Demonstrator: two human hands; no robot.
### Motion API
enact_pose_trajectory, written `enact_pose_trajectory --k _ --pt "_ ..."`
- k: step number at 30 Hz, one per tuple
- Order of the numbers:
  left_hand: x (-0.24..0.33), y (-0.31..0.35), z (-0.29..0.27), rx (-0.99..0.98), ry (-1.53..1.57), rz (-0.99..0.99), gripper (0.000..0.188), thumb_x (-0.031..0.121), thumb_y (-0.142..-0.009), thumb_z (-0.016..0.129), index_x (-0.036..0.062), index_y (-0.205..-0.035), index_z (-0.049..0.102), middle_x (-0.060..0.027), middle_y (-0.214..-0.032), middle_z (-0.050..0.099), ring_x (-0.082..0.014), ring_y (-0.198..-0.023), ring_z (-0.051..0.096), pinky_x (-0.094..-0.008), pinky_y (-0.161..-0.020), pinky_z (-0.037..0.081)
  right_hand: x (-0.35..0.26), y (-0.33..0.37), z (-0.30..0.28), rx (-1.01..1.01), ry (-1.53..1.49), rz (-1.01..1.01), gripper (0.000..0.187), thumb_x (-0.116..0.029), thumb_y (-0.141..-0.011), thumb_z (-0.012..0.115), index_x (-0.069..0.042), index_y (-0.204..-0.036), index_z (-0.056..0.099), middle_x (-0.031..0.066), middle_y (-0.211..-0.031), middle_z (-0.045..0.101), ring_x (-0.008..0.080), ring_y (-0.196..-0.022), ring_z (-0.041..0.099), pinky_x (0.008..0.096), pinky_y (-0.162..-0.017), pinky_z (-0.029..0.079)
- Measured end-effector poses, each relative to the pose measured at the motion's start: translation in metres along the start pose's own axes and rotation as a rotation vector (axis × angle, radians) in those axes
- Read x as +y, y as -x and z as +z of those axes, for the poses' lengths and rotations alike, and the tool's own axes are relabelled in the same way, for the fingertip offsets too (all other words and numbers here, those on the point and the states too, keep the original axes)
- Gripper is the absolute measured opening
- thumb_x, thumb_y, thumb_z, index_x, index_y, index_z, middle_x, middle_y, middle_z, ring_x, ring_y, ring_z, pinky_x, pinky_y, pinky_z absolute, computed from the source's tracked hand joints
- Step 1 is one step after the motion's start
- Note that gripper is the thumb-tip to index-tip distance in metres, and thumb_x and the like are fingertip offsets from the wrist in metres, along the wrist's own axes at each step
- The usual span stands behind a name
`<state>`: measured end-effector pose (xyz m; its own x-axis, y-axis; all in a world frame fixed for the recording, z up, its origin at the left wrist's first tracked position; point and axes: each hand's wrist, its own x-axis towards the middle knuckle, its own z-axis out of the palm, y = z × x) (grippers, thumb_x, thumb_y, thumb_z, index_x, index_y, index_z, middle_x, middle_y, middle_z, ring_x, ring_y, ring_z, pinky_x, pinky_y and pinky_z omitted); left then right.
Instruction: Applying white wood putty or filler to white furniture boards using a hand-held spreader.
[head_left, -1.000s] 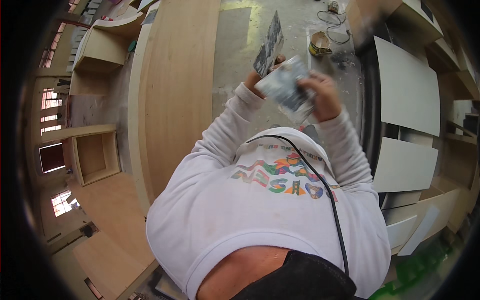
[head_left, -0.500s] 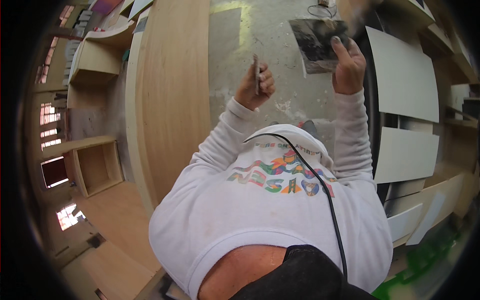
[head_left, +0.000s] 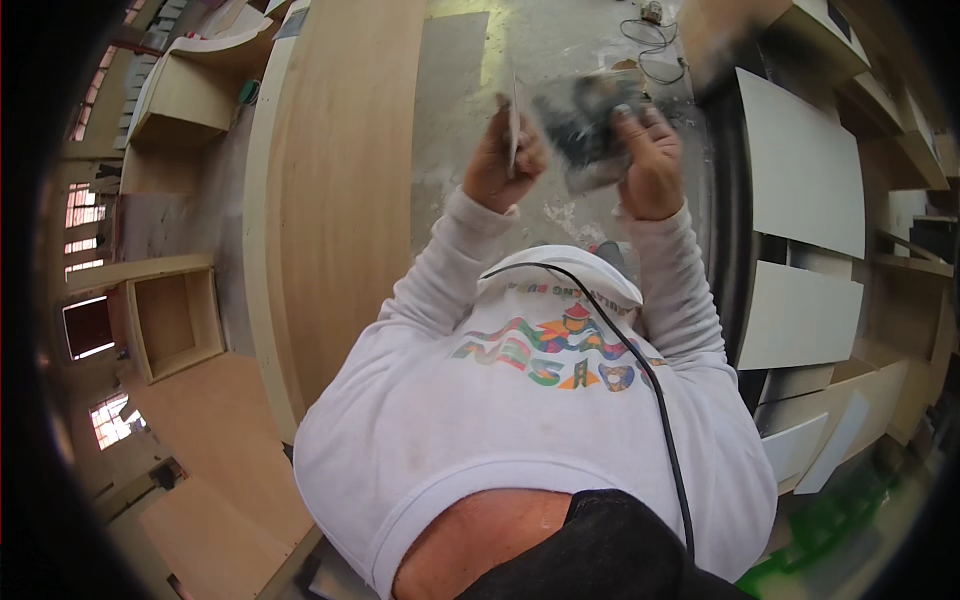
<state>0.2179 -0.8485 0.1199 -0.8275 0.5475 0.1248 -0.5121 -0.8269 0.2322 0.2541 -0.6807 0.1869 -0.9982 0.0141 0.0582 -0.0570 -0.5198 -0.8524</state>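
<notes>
My left hand point(head_left: 498, 165) is closed around a thin, flat, pale piece point(head_left: 515, 115), seen almost edge-on and standing upright; its kind I cannot make out. To its right, my right hand point(head_left: 653, 165) grips the near right edge of a dark, smudged flat sheet point(head_left: 580, 130), thumb and fingers pinching it. Motion blurs the sheet, so its material cannot be told. The sheet's left edge is close to the piece in my left hand; whether they touch is unclear. Both hands are held in front of my body above the concrete floor.
A long light-wood panel point(head_left: 345, 190) runs along my left. White panels point(head_left: 805, 165) lie on dark supports at the right. A cable point(head_left: 655, 45) lies on the floor ahead. Open wooden cabinets point(head_left: 178, 318) stand far left, and a black cord point(head_left: 640, 360) hangs across my shirt.
My right hand has brought the dark sheet left and slightly nearer, toward my left hand. My left hand stays in about the same place, still gripping the thin piece.
</notes>
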Motion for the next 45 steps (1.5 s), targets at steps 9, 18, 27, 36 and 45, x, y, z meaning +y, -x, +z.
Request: enact_pose_trajectory --k 9,18,27,36,45 --pt "0.019 0.030 0.039 0.305 -0.611 0.566 0.023 -0.002 -0.076 0.053 0.0012 -0.098 0.047 -0.0060 -0.086 0.056 -0.0134 -0.076 0.055 -0.0264 -0.068 0.046 0.035 0.004 0.030 0.119 0.692 -0.670 0.027 -0.009 -0.077 0.059 0.003 -0.096 0.044 0.0075 -0.083 0.060 0.0111 -0.069 0.057 0.0204 -0.058 0.044" --pt "0.036 0.048 0.026 0.375 -0.650 0.667 0.030 -0.007 -0.074 0.051 -0.0012 -0.102 0.043 -0.0082 -0.085 0.056 -0.0156 -0.074 0.057 -0.0283 -0.066 0.049 0.029 -0.021 0.039 -0.337 1.109 -0.502 0.036 -0.011 -0.068 0.065 0.000 -0.095 0.045 0.0167 -0.065 0.058 0.0268 -0.059 0.060 0.0287 -0.049 0.045" --pt "0.057 0.053 0.006 0.445 -0.937 0.657 0.018 0.000 -0.075 0.056 -0.0015 -0.093 0.051 -0.0039 -0.082 0.058 -0.0091 -0.070 0.053 -0.0215 -0.064 0.044 0.059 -0.047 0.036 -0.662 1.041 0.085 0.018 -0.007 -0.078 0.056 0.003 -0.091 0.050 0.0037 -0.072 0.057 0.0063 -0.065 0.048 0.0203 -0.058 0.041" --pt "0.116 0.022 -0.059 0.729 -1.277 0.820 0.015 0.003 -0.079 0.046 -0.0015 -0.093 0.046 -0.0036 -0.078 0.053 -0.0085 -0.064 0.048 -0.0218 -0.058 0.041 0.094 -0.063 0.032 -0.418 1.332 -0.389 0.029 -0.001 -0.064 0.055 -0.006 -0.092 0.056 0.0125 -0.080 0.057 0.0277 -0.073 0.055 0.0328 -0.061 0.045" --pt "0.155 -0.041 -0.054 0.923 -1.648 0.441 0.026 0.011 -0.074 0.046 -0.0062 -0.094 0.044 -0.0219 -0.080 0.056 -0.0337 -0.075 0.056 -0.0367 -0.068 0.043 0.159 -0.206 0.026 -0.520 1.495 -0.468 0.017 -0.003 -0.069 0.047 -0.008 -0.083 0.056 0.0126 -0.074 0.052 0.0301 -0.070 0.053 0.0370 -0.058 0.045"
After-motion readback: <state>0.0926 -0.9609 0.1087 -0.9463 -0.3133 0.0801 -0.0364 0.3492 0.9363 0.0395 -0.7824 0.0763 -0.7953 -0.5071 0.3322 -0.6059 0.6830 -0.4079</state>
